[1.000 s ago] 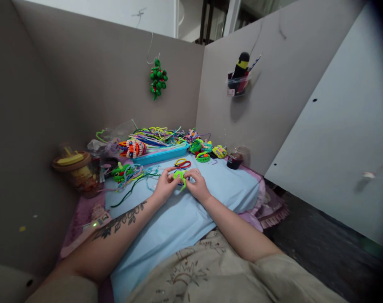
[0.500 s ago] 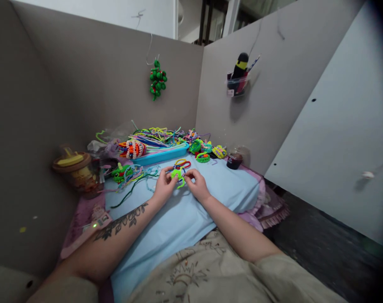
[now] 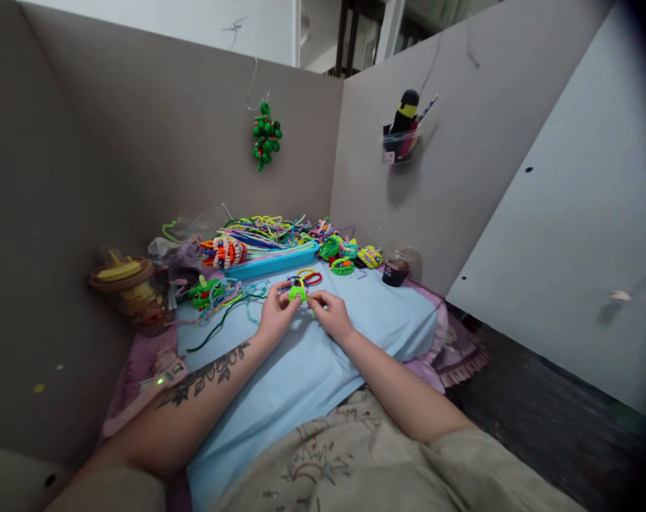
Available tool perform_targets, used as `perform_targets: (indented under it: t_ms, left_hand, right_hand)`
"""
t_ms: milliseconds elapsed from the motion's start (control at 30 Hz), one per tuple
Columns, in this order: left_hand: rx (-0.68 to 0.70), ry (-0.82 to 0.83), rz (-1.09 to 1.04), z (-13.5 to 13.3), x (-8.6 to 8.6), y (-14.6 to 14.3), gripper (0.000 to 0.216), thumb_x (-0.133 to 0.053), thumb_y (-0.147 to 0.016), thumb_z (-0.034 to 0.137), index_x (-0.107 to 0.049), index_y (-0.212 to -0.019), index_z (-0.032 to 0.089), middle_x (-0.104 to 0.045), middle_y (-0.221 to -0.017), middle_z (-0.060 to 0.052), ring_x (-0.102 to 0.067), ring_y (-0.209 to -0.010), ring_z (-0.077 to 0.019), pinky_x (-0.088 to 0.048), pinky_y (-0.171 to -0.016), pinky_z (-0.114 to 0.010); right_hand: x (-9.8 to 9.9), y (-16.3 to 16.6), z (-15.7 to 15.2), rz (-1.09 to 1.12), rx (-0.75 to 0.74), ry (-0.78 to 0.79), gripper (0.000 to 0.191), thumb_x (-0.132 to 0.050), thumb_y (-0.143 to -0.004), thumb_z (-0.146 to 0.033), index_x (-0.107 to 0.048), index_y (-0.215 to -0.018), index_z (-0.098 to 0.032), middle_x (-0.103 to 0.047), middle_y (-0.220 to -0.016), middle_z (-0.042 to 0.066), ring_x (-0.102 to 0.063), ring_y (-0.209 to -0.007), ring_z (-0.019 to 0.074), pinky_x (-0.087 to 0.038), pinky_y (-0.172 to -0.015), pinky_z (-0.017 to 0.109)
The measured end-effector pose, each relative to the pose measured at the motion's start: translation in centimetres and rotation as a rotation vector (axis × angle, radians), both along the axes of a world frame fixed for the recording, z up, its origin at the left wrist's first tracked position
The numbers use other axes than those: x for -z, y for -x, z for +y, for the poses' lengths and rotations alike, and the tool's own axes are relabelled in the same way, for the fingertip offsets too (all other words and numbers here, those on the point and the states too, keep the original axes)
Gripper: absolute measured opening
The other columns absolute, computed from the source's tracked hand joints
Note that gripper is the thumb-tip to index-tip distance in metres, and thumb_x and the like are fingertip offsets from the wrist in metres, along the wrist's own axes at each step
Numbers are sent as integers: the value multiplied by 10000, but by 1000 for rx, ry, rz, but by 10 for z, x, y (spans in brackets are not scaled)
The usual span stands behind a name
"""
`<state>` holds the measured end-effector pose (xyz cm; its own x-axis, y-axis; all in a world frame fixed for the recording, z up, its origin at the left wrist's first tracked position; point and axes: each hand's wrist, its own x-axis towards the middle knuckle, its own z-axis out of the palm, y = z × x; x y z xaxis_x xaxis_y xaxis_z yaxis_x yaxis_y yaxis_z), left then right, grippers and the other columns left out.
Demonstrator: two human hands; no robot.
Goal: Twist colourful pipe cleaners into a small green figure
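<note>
Over the blue cloth (image 3: pixel 301 370), my left hand (image 3: pixel 276 310) is closed, thumb and fingers pinching a small bright green knotted cord piece (image 3: pixel 297 292). My right hand (image 3: pixel 331 311) is closed in a pinch at the right side of that piece. A short green cord end shows below its fingertips; the exact grip is too small to make out. Just behind the hands lie red, yellow and blue cords (image 3: pixel 313 277), partly hidden by the left fingers and the piece. To the left, loose light-blue and dark green cords (image 3: pixel 221 323) trail across the cloth.
A turquoise tray (image 3: pixel 272 262) piled with coloured cords stands behind the hands. Knotted cord figures sit beside it, among them an orange-and-white one (image 3: pixel 224 252) and a yellow one (image 3: pixel 370 257). A lidded cup (image 3: pixel 123 284) is at left, a small dark cup (image 3: pixel 395 271) at right. Grey panels (image 3: pixel 195 128) enclose the workspace.
The green piece has turned between my fingers and looks more compact. My right fingertips have shifted slightly left and down against it. The surroundings are unchanged.
</note>
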<state>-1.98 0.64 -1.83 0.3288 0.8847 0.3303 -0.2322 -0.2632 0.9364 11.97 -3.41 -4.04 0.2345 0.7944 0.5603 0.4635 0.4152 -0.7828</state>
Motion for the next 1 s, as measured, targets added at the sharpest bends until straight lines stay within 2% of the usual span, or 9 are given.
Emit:
perform_targets:
  t_ms: [333, 567, 700, 900, 1000]
  left_hand:
    - [-5, 5, 32, -1, -3, 2, 476, -659, -671, 275, -435, -1079, 175, -600, -652, 24, -574, -606, -116, -433, -615, -239]
    - [49, -85, 131, 2, 0, 1, 459, -627, -705, 300, -385, -1080, 190, -515, -593, 65, -486, -512, -84, -334, -502, -195]
    - [142, -103, 182, 3, 1, 1, 477, -621, -712, 303, -377, -1103, 182, -472, -567, 80, -434, -477, -73, -287, -475, -192]
    - [198, -39, 135, 6, 5, 2, 512, -632, -707, 318, -366, -1121, 176, -557, -644, 40, -520, -560, -98, -349, -529, -207]
    - [181, 42, 53, 9, 8, 3, 542, -643, -693, 334, -352, -1122, 175, -598, -713, 13, -566, -631, -115, -404, -602, -232]
  right_hand:
    - [-4, 1, -1, -27, -75, 2, 136, -532, -764, -267, -642, -760, -186, -637, -689, 12, -554, -627, 143, -446, -623, 259]
    - [-6, -1, -5, -149, 77, -142, 145, -492, -806, -235, -596, -708, -209, -592, -714, 23, -524, -736, 173, -410, -721, 302]
    - [-8, -3, -3, -179, 87, -174, 145, -489, -819, -234, -573, -703, -213, -569, -718, 18, -504, -766, 176, -387, -759, 320]
    - [-4, -4, 2, 0, 100, -133, 43, -574, -746, -228, -580, -780, -203, -561, -768, 9, -515, -767, 160, -408, -738, 292]
    - [-2, -3, 5, 163, 75, -78, 249, -620, -702, -245, -557, -939, -199, -577, -826, 9, -530, -743, 148, -434, -697, 269]
